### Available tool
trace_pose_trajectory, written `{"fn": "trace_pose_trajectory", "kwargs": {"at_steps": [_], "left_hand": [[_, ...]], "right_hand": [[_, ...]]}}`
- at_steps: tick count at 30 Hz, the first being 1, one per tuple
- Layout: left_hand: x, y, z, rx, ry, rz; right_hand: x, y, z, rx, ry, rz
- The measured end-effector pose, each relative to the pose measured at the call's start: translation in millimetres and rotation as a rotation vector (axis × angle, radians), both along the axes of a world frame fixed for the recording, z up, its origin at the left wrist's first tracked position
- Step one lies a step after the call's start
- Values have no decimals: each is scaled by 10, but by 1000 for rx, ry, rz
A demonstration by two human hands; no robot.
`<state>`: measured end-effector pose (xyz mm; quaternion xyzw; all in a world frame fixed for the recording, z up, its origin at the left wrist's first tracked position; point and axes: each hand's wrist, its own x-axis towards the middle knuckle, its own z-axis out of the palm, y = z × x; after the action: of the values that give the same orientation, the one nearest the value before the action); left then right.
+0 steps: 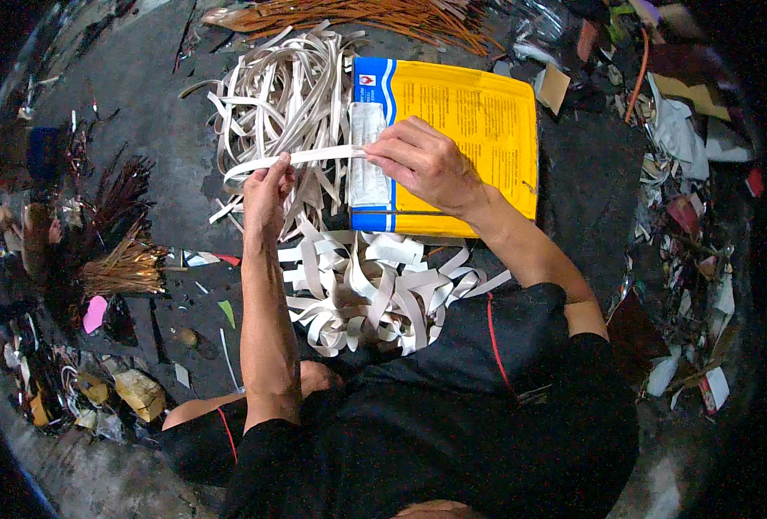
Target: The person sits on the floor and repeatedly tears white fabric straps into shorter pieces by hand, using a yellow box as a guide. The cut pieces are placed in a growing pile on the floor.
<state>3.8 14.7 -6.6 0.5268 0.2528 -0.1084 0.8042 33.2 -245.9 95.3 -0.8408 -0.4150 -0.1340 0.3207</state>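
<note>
A flat white strip (323, 156) runs between my two hands, above the left edge of a yellow and blue panel (461, 95). My left hand (268, 192) pinches it near a heap of tangled white strips (280, 95). At its other end, over the panel's blue and pale band, the fingers of my right hand (427, 164) are closed on it. The strip's free end curves down past my left hand onto the heap. A second pile of wider, curled white strips (383, 290) lies between the panel and my body.
Rusty brown rods or strips (357, 17) lie at the far side. Brown bundles of thin stalks or wire (128, 264) sit to the left. Mixed scraps of paper and plastic (686, 216) cover the right side, with more litter and a crumpled yellowish packet (140, 394) at lower left.
</note>
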Motion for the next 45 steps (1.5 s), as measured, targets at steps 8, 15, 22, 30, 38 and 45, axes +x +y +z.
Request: {"fn": "trace_pose_trajectory", "kwargs": {"at_steps": [8, 15, 22, 30, 38, 45], "left_hand": [[-17, 124, 102, -62, 20, 88], [310, 102, 1172, -96, -395, 45], [354, 186, 1153, 393, -388, 5], [24, -360, 1266, 232, -400, -259], [-329, -668, 1616, 218, -493, -968], [-526, -1029, 1736, 408, -375, -1261]], "right_hand": [[-153, 60, 59, -168, -110, -45], [-274, -160, 321, -13, 173, -19], [-865, -416, 357, -238, 1016, 472], [-1562, -125, -1130, -173, 1070, -31], [-1301, -180, -602, 30, 1329, 400], [-1088, -695, 476, 36, 1056, 392]]}}
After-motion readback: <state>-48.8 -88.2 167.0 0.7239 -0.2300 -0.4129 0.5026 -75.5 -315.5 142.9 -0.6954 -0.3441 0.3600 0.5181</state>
